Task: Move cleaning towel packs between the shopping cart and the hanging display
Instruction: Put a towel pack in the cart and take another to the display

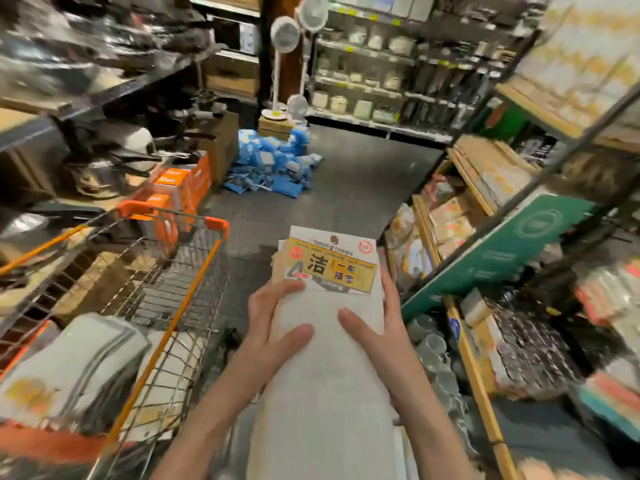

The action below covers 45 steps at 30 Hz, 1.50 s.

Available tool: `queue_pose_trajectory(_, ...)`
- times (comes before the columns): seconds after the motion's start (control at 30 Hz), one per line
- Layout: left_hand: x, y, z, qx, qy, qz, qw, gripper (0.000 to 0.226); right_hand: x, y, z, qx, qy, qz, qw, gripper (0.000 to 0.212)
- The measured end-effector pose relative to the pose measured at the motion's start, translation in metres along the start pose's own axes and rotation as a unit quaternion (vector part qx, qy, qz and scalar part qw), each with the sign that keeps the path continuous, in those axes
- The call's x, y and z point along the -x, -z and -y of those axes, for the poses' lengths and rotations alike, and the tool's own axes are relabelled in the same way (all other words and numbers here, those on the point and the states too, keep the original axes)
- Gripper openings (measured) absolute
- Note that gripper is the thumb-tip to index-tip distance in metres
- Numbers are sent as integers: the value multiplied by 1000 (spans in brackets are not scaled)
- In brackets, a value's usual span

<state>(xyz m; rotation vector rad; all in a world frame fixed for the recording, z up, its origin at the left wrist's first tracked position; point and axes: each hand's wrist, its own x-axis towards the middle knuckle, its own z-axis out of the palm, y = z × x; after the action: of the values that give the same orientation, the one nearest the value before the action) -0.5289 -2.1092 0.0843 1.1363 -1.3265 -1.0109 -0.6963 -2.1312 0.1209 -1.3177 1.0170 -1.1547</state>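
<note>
- Standing at the left, the wire shopping cart with orange trim holds more pale towel packs in its near end.
- Shelving with packaged goods lines the right side of the aisle.
- A heap of blue packets lies on the floor ahead, well apart from the cart.
- The stack of cleaning towel packs is held in mid-air between cart and shelving, yellow label on top.
- The left hand grips the stack's left edge, thumb on top.
- The right hand clasps its right edge likewise.
</note>
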Motion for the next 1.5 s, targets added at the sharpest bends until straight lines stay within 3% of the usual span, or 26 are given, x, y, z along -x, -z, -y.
queue_pose_trajectory(0.17, 54, -107, -19, 28, -13, 169, 985, 51, 127, 87, 15, -13, -23, -179, 983, 75)
queue_pose_trajectory(0.33, 110, -218, -47, 70, -33, 319, 945, 50, 249, 157, 36, -8, -28, -360, 932, 70)
queue_pose_trajectory(0.43, 144, -276, -64, 93, -42, 402, 910, 51, 312, 187, 46, 6, -15, -470, 882, 61)
queue_pose_trajectory(0.57, 182, -340, -78, 108, -52, 484, 867, 47, 376, 224, 55, -2, -20, -622, 782, 24)
queue_pose_trajectory(0.63, 193, -369, -80, 117, -47, 527, 841, 48, 400, 245, 54, 6, -37, -679, 733, 30)
queue_pose_trajectory(0.87, 199, -467, -79, 85, -84, 641, 758, 72, 444, 311, 37, 16, -65, -761, 645, 23)
queue_pose_trajectory(1.07, 215, -530, -88, 93, -86, 694, 709, 73, 472, 331, 42, -31, -35, -781, 623, 15)
queue_pose_trajectory(1.27, 248, -568, -90, 112, -131, 706, 687, 77, 511, 343, 40, 22, -71, -809, 583, 17)
queue_pose_trajectory(1.37, 274, -584, -87, 134, -86, 716, 680, 79, 540, 351, 37, 27, -57, -831, 553, 17)
queue_pose_trajectory(1.5, 315, -604, -91, 150, -42, 727, 668, 82, 579, 362, 39, 11, -45, -833, 551, 31)
